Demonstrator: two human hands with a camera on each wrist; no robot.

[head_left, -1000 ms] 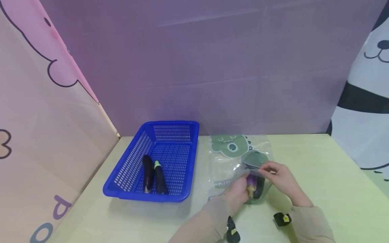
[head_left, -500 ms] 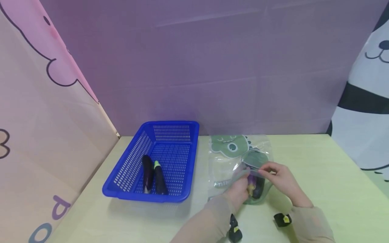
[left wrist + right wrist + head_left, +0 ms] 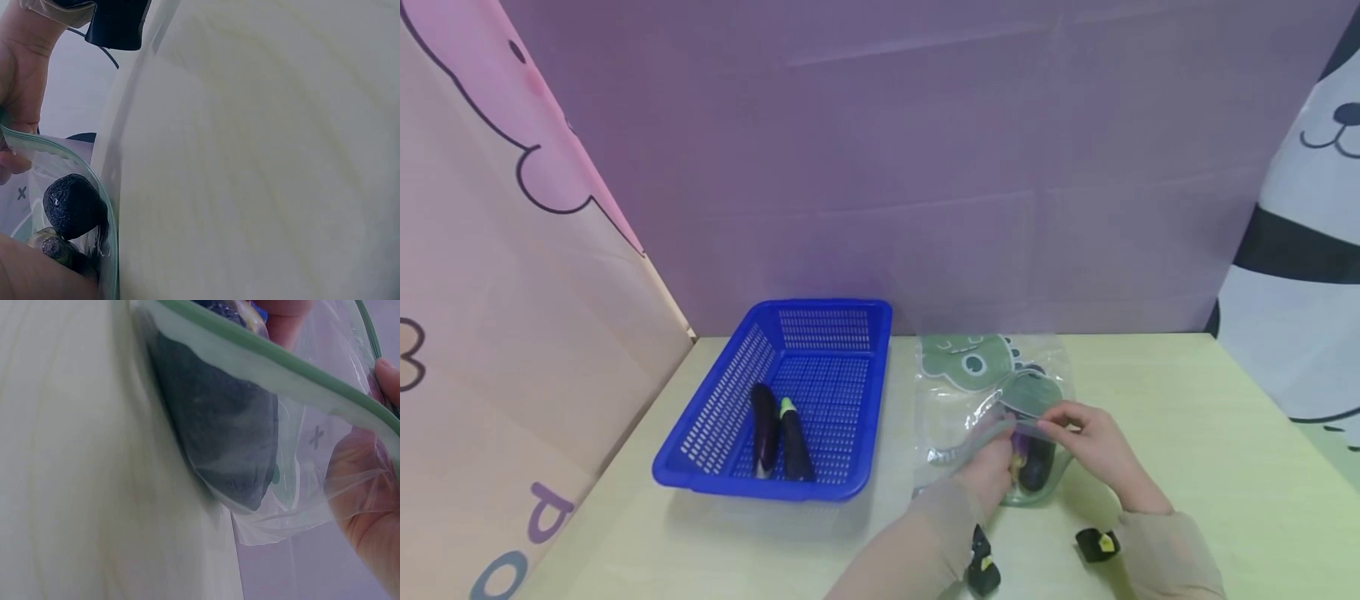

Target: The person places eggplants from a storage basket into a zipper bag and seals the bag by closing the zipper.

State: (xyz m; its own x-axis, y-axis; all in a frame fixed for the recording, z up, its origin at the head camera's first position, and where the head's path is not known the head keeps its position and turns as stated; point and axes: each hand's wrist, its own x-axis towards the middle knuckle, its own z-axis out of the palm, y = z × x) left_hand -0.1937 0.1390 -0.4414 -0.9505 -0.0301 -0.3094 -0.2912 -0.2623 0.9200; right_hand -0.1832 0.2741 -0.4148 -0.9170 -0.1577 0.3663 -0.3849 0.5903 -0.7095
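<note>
A clear zip bag (image 3: 947, 404) with a green dinosaur print lies on the table, its green-edged mouth towards me. My left hand (image 3: 988, 471) reaches in at the mouth and grips a purple eggplant (image 3: 1018, 450) near its pale stem end; the fingertips are largely hidden by the bag. Beside that, inside the bag, lies a dark eggplant (image 3: 1037, 468), its rounded end showing in the left wrist view. My right hand (image 3: 1093, 442) pinches the bag's upper edge between thumb and fingers and keeps the mouth raised.
Left of the bag stands a blue plastic basket (image 3: 880, 400) with two eggplants, one dark purple (image 3: 764, 429) and one with a green tip (image 3: 796, 442). A purple cloth (image 3: 880, 167) hangs behind the table (image 3: 1187, 433). Printed sheets hang at both sides.
My left hand has shifted slightly inside the bag mouth, and less of the purple eggplant shows. More of the dark eggplant is visible. My right hand keeps its pinch in nearly the same place.
</note>
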